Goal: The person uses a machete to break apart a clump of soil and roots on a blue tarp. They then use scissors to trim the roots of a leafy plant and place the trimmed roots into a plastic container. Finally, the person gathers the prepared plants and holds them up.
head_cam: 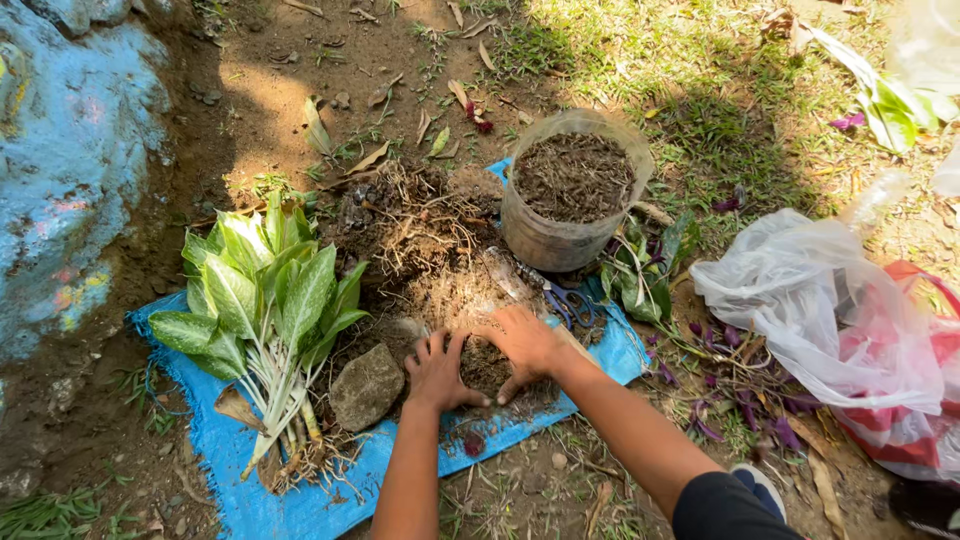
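Note:
Both my hands press on a clump of dark soil and roots (484, 366) lying on a blue tarp (300, 500). My left hand (437, 371) cups the clump's left side with fingers spread. My right hand (524, 342) curls around its right side. A bundle of uprooted plants with green-and-white leaves (262, 300) lies on the tarp to the left. A grey stone (366, 386) sits just left of my left hand. Behind the clump spreads a heap of tangled dry roots and soil (420, 235).
A clear plastic tub filled with soil (572, 190) stands behind my right hand, with scissors (568, 302) beside it. Plastic bags, white and red (850, 330), lie at the right among purple-leaved cuttings (735, 390). A blue-painted rock (70, 150) rises at the left.

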Demonstrator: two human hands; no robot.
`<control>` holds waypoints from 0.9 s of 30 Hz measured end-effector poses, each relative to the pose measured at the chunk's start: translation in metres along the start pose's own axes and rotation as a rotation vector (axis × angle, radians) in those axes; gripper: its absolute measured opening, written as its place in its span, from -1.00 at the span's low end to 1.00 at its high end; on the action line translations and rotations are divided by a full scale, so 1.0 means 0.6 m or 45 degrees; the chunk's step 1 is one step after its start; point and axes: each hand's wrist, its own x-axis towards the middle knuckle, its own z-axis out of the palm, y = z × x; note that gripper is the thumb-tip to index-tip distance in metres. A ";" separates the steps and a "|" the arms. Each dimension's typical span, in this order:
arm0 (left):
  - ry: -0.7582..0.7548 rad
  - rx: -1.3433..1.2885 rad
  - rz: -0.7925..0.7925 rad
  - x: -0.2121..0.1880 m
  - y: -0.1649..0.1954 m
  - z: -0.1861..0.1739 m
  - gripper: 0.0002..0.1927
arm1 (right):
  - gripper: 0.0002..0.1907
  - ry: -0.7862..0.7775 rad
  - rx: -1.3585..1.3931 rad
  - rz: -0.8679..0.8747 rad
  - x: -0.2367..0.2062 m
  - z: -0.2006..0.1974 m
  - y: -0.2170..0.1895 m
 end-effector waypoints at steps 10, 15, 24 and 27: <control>0.377 -0.094 0.196 -0.018 -0.051 0.076 -0.21 | -0.23 0.288 -0.079 0.165 -0.069 0.090 -0.018; 0.343 -0.110 0.076 0.006 -0.044 0.080 -0.38 | -0.36 0.254 0.098 0.367 -0.055 0.127 -0.014; 0.553 -0.282 -0.061 0.040 -0.034 -0.050 -0.59 | -0.71 0.645 0.277 0.487 0.040 0.024 0.000; 0.678 -0.423 0.015 0.063 -0.008 -0.113 -0.73 | -0.65 1.016 0.265 0.272 0.059 -0.072 0.003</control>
